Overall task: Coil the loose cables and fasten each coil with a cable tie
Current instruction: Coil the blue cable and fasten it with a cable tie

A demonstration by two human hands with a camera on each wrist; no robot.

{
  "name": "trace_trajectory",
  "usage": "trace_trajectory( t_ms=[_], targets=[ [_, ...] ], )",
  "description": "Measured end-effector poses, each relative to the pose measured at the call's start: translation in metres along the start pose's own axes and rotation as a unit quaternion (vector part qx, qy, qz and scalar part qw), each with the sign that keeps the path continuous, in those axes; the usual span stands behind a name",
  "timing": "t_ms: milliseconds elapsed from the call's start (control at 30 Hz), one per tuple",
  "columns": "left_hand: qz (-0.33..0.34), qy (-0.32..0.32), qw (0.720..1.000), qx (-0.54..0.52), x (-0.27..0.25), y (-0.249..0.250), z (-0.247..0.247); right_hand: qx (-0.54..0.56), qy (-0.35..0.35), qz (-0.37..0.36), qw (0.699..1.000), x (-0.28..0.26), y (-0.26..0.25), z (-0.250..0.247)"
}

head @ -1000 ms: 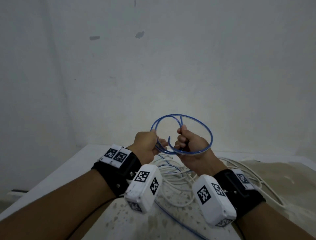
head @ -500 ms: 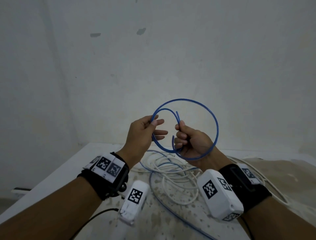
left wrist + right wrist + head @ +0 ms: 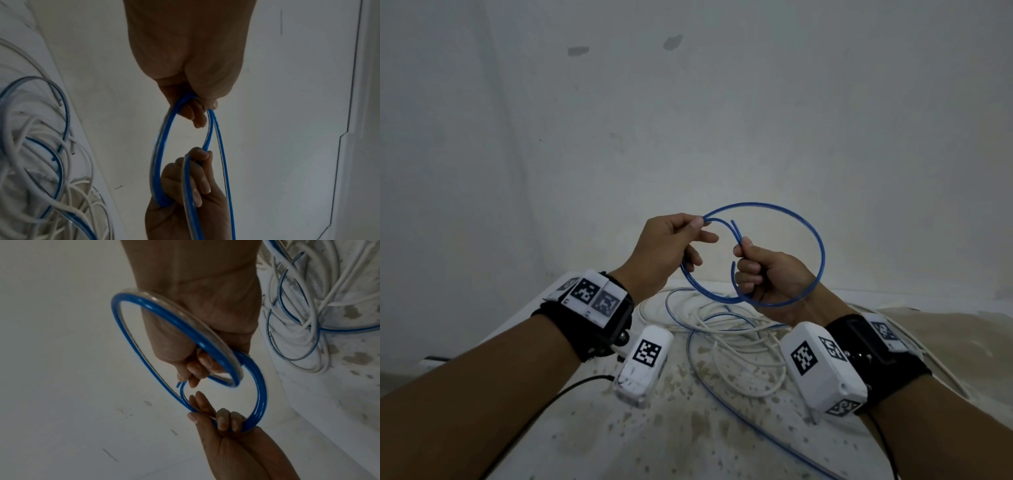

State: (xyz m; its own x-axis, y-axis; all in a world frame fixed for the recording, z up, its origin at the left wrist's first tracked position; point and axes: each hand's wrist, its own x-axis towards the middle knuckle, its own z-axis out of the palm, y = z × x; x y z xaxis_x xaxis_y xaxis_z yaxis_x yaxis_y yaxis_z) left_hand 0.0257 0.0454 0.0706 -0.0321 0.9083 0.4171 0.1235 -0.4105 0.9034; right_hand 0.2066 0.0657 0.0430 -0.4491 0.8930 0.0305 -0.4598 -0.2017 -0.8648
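The blue cable (image 3: 818,246) is held up in the air as a round loop above the far part of the worktop (image 3: 585,438), clear of the surface. The right hand (image 3: 770,277) is closed in a fist round the gathered turns at the loop's lower side, with two short cut ends poking up past its thumb. The left hand (image 3: 671,246) pinches the loop's opposite side between thumb and forefinger, its other fingers curled loosely through the ring.

Judging from this, the coil is being formed and evened out — no cable tie can be seen in any view, so the fastening is not yet done. To do this step well, the right hand should keep its clamp firm, since this stiff cable looks springy and would likely fly open if released. The left hand can slide round the ring, laying the turns side by side to one size, and tuck the loose ends in along the bundle rather than leaving them sticking out.

Below, a tangle of white cables (image 3: 739,329) and more blue cable lies near the far edge of the worktop — whether the held loop trails into it I cannot tell.
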Motion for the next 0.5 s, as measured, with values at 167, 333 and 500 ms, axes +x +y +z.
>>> trace_trajectory(
  t_ms=[167, 333, 500],
  targets=[
    [0.016, -0.019, 0.999, 0.030, 0.003, -0.004, -0.003, -0.030, -0.012, 0.022, 0.999, -0.001, -0.002, -0.003],
    [0.041, -0.071, 0.993, 0.084, -0.005, -0.007, 0.000, -0.047, -0.022, 0.053, 0.997, -0.007, 0.002, -0.011],
    [0.031, -0.072, 0.990, 0.117, -0.005, -0.009, 0.000, -0.056, -0.019, 0.044, 0.997, -0.010, 0.009, -0.015]
  ],
)
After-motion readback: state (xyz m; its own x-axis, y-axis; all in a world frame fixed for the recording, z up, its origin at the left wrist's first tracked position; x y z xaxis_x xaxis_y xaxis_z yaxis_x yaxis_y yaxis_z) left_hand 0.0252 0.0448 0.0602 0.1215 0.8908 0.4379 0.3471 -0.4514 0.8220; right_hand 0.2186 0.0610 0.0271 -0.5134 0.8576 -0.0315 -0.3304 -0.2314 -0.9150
